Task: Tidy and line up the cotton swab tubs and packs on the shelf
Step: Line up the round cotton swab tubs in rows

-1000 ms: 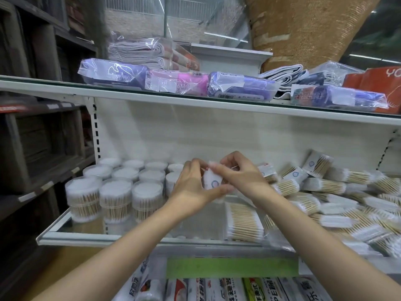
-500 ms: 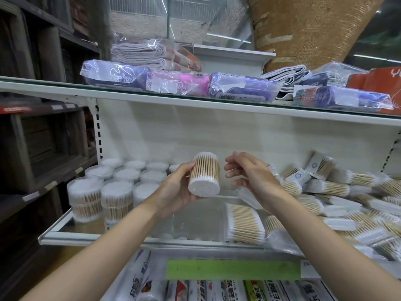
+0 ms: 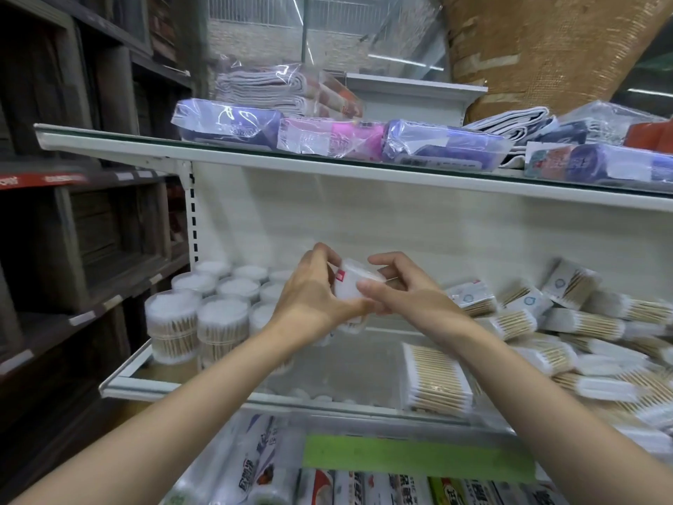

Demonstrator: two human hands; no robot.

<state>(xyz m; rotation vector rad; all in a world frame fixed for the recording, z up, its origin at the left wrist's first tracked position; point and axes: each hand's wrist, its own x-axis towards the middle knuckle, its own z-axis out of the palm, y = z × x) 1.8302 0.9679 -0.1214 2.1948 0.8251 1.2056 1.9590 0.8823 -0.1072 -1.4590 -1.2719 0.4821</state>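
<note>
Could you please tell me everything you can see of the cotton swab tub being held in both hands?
The tub is a small round container of clear plastic, packed with white-tipped swabs, with a small red label near its upper left edge. It is tilted and blurred, so finer detail is unclear. It is held in the air above the glass shelf, right of the standing tubs. The left hand wraps its left side and the right hand grips its right side; both cover its lower part.

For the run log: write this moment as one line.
left hand: grips swab tub | right hand: pinches same tub | tub: held above shelf | grouped tubs: left | loose packs: right
</note>
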